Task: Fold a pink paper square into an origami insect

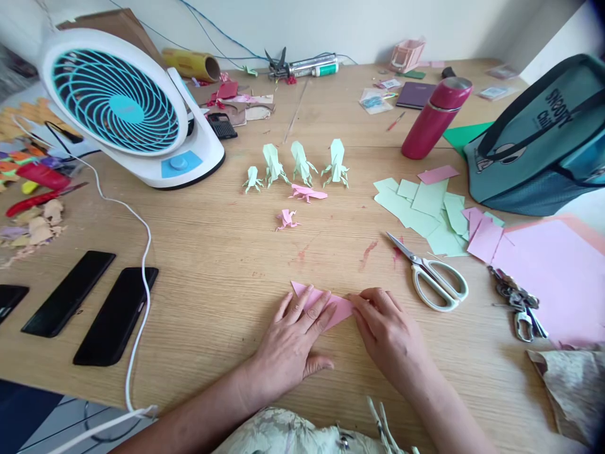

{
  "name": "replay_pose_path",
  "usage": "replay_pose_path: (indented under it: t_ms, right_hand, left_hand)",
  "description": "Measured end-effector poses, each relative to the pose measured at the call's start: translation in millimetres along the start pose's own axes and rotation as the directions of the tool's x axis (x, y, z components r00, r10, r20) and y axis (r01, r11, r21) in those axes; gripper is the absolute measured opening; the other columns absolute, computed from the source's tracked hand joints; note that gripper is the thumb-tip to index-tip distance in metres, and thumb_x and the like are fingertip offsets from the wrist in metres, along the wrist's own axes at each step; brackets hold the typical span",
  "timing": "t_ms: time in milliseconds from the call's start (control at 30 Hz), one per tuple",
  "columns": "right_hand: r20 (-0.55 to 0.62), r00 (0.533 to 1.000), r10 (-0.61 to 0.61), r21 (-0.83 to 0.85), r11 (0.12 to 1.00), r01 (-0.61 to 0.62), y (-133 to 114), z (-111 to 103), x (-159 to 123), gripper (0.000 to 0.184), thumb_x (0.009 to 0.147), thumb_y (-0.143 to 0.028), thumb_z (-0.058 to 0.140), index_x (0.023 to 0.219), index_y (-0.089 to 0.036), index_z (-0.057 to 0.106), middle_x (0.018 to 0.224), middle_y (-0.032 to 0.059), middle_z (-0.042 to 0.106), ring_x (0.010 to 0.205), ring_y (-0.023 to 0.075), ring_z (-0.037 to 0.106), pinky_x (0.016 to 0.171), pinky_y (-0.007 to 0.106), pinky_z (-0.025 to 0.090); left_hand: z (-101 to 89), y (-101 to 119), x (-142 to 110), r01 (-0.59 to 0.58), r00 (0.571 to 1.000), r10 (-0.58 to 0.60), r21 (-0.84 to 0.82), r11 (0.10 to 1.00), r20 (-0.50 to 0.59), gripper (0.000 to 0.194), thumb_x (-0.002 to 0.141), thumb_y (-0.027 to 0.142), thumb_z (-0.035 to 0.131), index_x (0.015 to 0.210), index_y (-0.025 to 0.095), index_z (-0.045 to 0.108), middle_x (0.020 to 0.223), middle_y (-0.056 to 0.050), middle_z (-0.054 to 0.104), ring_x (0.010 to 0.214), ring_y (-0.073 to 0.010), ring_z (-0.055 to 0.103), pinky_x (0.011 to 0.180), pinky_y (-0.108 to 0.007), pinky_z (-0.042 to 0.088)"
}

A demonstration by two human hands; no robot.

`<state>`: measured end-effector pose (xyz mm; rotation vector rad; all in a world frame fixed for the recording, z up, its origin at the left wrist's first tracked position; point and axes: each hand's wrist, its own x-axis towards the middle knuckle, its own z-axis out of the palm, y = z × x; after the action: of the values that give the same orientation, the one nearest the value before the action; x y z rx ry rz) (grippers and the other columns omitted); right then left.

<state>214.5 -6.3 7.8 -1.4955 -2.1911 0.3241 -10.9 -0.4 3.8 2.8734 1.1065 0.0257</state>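
Observation:
A folded pink sheet of paper [341,311], roughly triangular, lies on the wooden table [198,315] in front of me. My left hand [295,334] rests flat across it with the fingers spread, covering much of its middle. My right hand [385,321] pinches the paper's right corner between thumb and fingers. Beyond my hands stand a small pink origami figure [287,219] and a longer pink origami insect [308,192]. Behind them is a row of several pale green origami insects [302,162].
White-handled scissors [437,280] lie to the right, near green paper pieces [411,208] and keys [517,299]. A red flask [435,120] and a teal bag [534,145] stand behind. On the left are a fan [127,107], its white cable [147,252] and two black phones [116,315].

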Motion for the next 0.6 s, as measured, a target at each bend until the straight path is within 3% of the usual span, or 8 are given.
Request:
replay_pose_path:
  t_ms: [167,367,600]
  right_hand:
    - [-0.011,1.0,0.024,0.053,0.998,-0.023,3,-1,0,0.02,0.099,-0.014,0.048,0.11,-0.015,0.065,0.099,0.0112,0.06,0.088,0.0215,0.058,0.08,0.036,0.051]
    - [0.001,1.0,0.013,0.029,0.999,-0.013,-2,0,1,0.021,0.099,-0.017,0.048,0.107,-0.016,0.067,0.099,0.011,0.06,0.088,0.0221,0.057,0.079,0.037,0.051]
    - [-0.002,0.999,0.04,-0.01,0.999,-0.04,-6,0,2,0.018,0.098,-0.017,0.049,0.106,-0.018,0.065,0.097,0.0099,0.06,0.087,0.0227,0.057,0.081,0.038,0.051]
  left_hand:
    - [1.0,2,1,0.016,1.0,-0.016,-0.011,1.0,-0.003,0.089,0.09,0.077,0.026,0.156,0.017,0.027,0.162,-0.005,0.03,0.147,-0.037,0.018,0.117,-0.052,0.013]
    - [7.2,10,2,0.069,0.997,-0.069,-0.016,0.998,-0.043,0.092,0.088,0.078,0.028,0.156,0.017,0.026,0.162,-0.008,0.029,0.147,-0.0376,0.018,0.116,-0.054,0.016]
    - [0.1,13,3,0.096,0.995,-0.098,-0.042,0.994,-0.034,0.093,0.088,0.077,0.032,0.156,0.014,0.026,0.161,-0.01,0.031,0.146,-0.0374,0.022,0.115,-0.054,0.02]
